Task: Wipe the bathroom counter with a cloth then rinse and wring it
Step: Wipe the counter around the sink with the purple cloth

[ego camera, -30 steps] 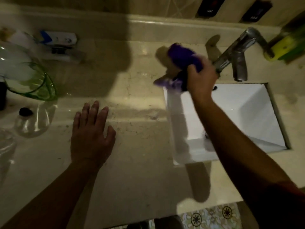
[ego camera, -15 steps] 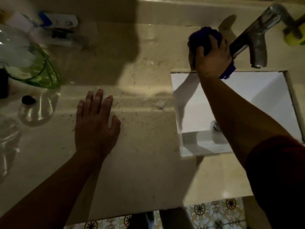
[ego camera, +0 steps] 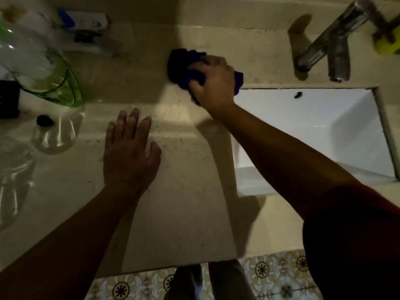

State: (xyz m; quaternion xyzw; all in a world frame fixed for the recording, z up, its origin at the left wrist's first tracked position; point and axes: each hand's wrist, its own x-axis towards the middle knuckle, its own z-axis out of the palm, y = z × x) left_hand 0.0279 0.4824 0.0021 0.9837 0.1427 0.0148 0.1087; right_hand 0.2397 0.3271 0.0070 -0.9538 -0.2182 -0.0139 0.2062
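A dark blue cloth (ego camera: 181, 66) is bunched on the beige stone counter (ego camera: 184, 208), just behind the sink's back left corner. My right hand (ego camera: 213, 83) grips the cloth and presses it down on the counter. My left hand (ego camera: 129, 152) lies flat on the counter with its fingers straight, left of the sink. The white rectangular sink (ego camera: 313, 135) is sunk into the counter at the right. The metal faucet (ego camera: 333, 46) stands behind it.
A green-rimmed clear container (ego camera: 49, 79) and clear plastic bottles (ego camera: 56, 135) crowd the counter's left side. A white and blue object (ego camera: 84, 20) lies at the back left. A yellow-green bottle (ego camera: 387, 42) stands right of the faucet. Patterned floor tiles (ego camera: 270, 276) show below the counter's edge.
My right hand has carried the cloth left, from beside the faucet down onto the counter behind the sink's left corner. My left hand has stayed flat on the counter.
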